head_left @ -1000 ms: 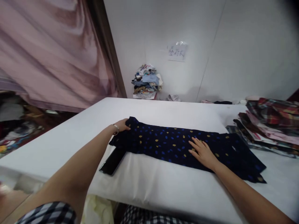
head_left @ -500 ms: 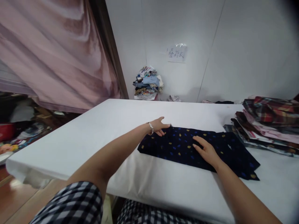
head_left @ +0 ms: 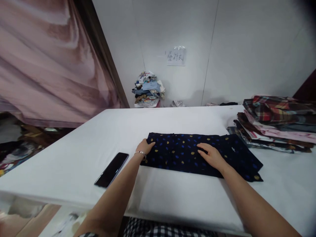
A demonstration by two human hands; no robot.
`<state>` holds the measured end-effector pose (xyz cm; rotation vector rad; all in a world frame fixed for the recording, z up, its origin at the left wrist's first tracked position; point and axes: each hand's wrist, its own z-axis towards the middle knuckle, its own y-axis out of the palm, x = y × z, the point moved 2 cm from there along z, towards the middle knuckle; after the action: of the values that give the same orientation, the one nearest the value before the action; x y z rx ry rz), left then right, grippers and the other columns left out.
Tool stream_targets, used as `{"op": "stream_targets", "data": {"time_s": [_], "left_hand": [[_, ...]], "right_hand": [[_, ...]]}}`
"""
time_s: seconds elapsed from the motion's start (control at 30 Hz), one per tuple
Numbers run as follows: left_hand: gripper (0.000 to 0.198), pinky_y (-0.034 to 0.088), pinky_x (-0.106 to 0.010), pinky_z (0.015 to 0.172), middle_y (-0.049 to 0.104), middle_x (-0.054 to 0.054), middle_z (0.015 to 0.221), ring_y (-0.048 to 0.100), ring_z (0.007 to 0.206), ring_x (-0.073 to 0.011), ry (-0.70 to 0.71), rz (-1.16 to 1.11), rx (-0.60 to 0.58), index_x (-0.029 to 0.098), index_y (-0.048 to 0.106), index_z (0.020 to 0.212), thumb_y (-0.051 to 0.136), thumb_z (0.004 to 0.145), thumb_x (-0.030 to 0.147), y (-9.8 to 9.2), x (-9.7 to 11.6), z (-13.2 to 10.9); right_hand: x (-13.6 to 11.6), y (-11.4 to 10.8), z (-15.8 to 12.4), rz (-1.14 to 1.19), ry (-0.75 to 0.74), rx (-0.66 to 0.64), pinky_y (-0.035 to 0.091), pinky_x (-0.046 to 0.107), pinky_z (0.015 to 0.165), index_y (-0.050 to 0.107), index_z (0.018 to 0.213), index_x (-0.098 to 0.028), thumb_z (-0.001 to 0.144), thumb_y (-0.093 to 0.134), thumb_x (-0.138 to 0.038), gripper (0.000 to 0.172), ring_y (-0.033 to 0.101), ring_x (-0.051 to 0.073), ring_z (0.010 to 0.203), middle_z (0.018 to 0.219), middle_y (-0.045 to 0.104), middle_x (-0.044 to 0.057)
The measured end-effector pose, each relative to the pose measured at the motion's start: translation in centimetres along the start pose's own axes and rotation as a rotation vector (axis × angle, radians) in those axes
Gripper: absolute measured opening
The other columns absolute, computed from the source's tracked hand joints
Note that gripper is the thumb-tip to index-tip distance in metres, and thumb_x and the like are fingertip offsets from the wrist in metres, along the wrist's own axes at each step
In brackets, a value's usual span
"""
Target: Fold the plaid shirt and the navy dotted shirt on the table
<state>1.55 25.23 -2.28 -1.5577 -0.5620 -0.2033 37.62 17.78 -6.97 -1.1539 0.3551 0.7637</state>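
A dark navy shirt with blue and yellow leaf-like spots lies folded into a long strip across the white table. At its left end is my left hand, a silver bangle on the wrist. The thumb rests on top of the cloth and the other fingers are mostly hidden at the edge, closed on it. My right hand lies flat on the middle right of the shirt, fingers stretched out and slightly apart, holding nothing. The shirt's right end flares out in uneven corners.
On the white table, a black phone lies left of my left forearm. Folded clothes, plaid on top, are stacked at the right. Another clothes pile stands beyond the far edge, near a paper sign on the wall.
My left hand has moved from the shirt's far edge to its left end, where that end now lies squarer. My right hand stays on the cloth. The phone has come into view.
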Motion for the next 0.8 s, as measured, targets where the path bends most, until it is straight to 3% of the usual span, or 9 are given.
{"op": "stream_targets", "data": {"time_s": [0.07, 0.17, 0.37, 0.5, 0.6, 0.7, 0.8], "left_hand": [[0.051, 0.05, -0.034, 0.081, 0.067, -0.015, 0.11, 0.064, 0.099, -0.0273, -0.003, -0.041, -0.006, 0.014, 0.056, 0.11, 0.06, 0.073, 0.049, -0.4, 0.2, 0.1], [0.053, 0.049, -0.029, 0.082, 0.064, -0.01, 0.116, 0.062, 0.103, -0.0221, 0.025, -0.087, 0.039, 0.019, 0.05, 0.118, 0.057, 0.076, 0.05, -1.5, 0.3, -0.1], [0.052, 0.047, -0.039, 0.082, 0.066, -0.015, 0.11, 0.061, 0.103, -0.0312, -0.028, -0.062, 0.024, 0.019, 0.05, 0.118, 0.058, 0.075, 0.048, -0.7, -1.4, -1.0], [0.052, 0.047, -0.04, 0.081, 0.065, -0.016, 0.113, 0.061, 0.104, -0.0317, -0.031, -0.065, 0.009, 0.02, 0.05, 0.119, 0.053, 0.077, 0.051, -0.1, -2.0, -1.0], [0.053, 0.047, -0.04, 0.08, 0.064, -0.017, 0.113, 0.061, 0.102, -0.0325, -0.015, -0.061, -0.008, 0.019, 0.05, 0.118, 0.052, 0.076, 0.053, -0.4, -2.0, -0.8], [0.055, 0.047, -0.043, 0.081, 0.064, -0.019, 0.113, 0.061, 0.103, -0.0356, 0.01, -0.041, -0.024, 0.018, 0.049, 0.119, 0.049, 0.077, 0.054, -0.6, -1.8, -0.8], [0.059, 0.047, -0.045, 0.081, 0.064, -0.021, 0.112, 0.06, 0.103, -0.0379, 0.032, -0.01, -0.036, 0.016, 0.049, 0.119, 0.045, 0.077, 0.057, -0.7, -1.8, -0.6]], "right_hand": [[0.2, 0.2, -0.1, -0.029, -0.004, -0.041, 0.042, 0.047, 0.102, 0.068, 0.109, -0.023, 0.084, 0.053, -0.04, 0.033, 0.057, 0.025, 0.113, 0.119, 0.064, 0.009], [0.3, 0.3, -0.1, -0.064, -0.015, -0.055, 0.041, 0.046, 0.103, 0.068, 0.11, -0.022, 0.085, 0.051, -0.041, 0.035, 0.056, 0.024, 0.115, 0.12, 0.063, 0.009], [-0.4, 0.9, -0.4, -0.188, -0.026, -0.074, 0.041, 0.048, 0.103, 0.067, 0.11, -0.023, 0.086, 0.047, -0.041, 0.036, 0.056, 0.026, 0.115, 0.121, 0.062, 0.008], [-1.6, 1.0, -0.1, -0.21, 0.008, -0.066, 0.04, 0.048, 0.103, 0.067, 0.11, -0.021, 0.086, 0.047, -0.039, 0.036, 0.056, 0.025, 0.114, 0.121, 0.063, 0.009], [-4.9, 1.1, 1.3, -0.171, 0.002, -0.049, 0.036, 0.049, 0.106, 0.063, 0.116, -0.021, 0.086, 0.047, -0.04, 0.038, 0.051, 0.025, 0.12, 0.126, 0.059, 0.01], [-11.1, 1.9, 3.7, -0.112, -0.105, -0.037, 0.028, 0.048, 0.11, 0.056, 0.125, -0.026, 0.089, 0.046, -0.044, 0.042, 0.041, 0.024, 0.13, 0.136, 0.052, 0.007], [-17.7, 4.4, 6.8, -0.104, -0.239, -0.048, 0.019, 0.047, 0.114, 0.049, 0.132, -0.026, 0.091, 0.044, -0.047, 0.046, 0.028, 0.023, 0.138, 0.145, 0.04, 0.006]]}}
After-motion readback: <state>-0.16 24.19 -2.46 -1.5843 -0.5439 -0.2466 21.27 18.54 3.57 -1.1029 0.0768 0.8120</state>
